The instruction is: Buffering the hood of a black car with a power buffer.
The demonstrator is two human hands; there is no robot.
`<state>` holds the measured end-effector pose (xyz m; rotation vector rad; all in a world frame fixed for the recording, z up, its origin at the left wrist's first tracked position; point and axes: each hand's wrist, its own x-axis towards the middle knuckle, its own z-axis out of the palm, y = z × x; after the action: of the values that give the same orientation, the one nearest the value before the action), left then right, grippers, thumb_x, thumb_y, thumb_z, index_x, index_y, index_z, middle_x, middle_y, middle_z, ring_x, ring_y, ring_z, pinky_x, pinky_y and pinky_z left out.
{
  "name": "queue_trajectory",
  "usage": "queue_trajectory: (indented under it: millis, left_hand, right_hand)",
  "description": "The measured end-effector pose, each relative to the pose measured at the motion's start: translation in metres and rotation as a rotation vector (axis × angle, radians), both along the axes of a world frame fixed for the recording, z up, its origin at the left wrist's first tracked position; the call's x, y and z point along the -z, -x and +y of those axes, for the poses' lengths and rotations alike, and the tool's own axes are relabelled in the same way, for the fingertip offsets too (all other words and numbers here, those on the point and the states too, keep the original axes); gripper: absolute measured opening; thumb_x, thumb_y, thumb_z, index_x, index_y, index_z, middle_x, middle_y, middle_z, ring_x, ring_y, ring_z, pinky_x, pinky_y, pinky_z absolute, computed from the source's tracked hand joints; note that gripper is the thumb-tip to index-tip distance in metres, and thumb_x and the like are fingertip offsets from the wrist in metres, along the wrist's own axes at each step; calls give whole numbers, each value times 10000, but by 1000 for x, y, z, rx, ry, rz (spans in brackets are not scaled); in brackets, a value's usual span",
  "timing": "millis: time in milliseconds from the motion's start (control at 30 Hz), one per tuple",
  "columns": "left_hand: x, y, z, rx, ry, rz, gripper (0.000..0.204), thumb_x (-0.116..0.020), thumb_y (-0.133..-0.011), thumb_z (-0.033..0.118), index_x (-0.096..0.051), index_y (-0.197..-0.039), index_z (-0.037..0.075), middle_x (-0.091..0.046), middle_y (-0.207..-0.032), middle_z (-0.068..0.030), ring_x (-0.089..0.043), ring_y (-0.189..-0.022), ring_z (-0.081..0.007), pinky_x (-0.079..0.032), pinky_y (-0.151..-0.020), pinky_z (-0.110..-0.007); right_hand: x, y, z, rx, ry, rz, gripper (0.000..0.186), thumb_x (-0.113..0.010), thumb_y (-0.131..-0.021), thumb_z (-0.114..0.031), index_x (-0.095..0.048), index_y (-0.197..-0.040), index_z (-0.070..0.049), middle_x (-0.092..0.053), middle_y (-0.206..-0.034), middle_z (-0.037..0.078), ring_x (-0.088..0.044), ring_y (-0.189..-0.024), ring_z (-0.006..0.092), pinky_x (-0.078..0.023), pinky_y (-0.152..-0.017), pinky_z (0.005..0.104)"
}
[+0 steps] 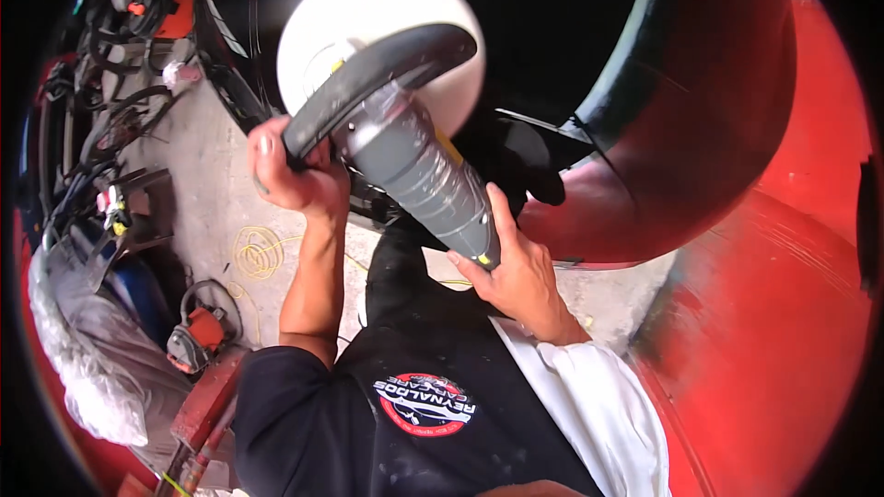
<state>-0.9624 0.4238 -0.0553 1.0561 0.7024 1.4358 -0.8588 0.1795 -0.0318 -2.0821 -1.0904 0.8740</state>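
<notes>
A dark grey polisher, its body wrapped in clear plastic film, is held up at a slant in front of me. Its round white pad is at the far end, against or close to a very dark surface; whether they touch cannot be made out. My left hand is closed around the left end of the curved black handle. Around the near end of the polisher's body wraps my right hand, thumb on one side and fingers partly hidden beneath. A white cloth lies along my right arm.
Glossy red curved bodywork rises on the right. On the concrete floor at left lies a coiled yellow cord. An orange power tool, crumpled clear plastic and a red metal frame stand lower left; cables crowd the upper left.
</notes>
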Motion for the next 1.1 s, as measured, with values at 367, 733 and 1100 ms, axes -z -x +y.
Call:
queue_trajectory:
  millis: [367, 733, 1100]
  left_hand:
    - [68, -3, -246, -43, -59, 51, 348, -443, -951, 388, -512, -819, 73, -467, -581, -54, -384, -437, -111, -342, -435, -276]
    - [68, -74, -339, 462, -75, 105, 90, -711, -807, 75, -674, -826, -4, -700, -776, -79, -638, -661, -114, -512, -620, -249]
    - [62, -165, -382, 805, -380, 19, 141, -780, -743, 61, -643, -753, 28, -663, -636, -83, -671, -536, -201, -496, -498, -290]
  right_hand:
    - [107, 23, -231, 95, -98, -94, 907, -835, -770, -334, -374, -1494, -41, -701, -978, 211, -709, -854, 378, -566, -701, 437]
    - [137, 41, -317, 547, -123, 109, 946, -787, -802, -210, -226, -1541, -25, -689, -1089, 270, -704, -1002, 375, -542, -846, 435]
    - [158, 74, -311, 1018, -177, 401, 834, -601, -861, -116, -149, -1527, 105, -536, -1275, 319, -556, -1182, 388, -425, -1030, 457]
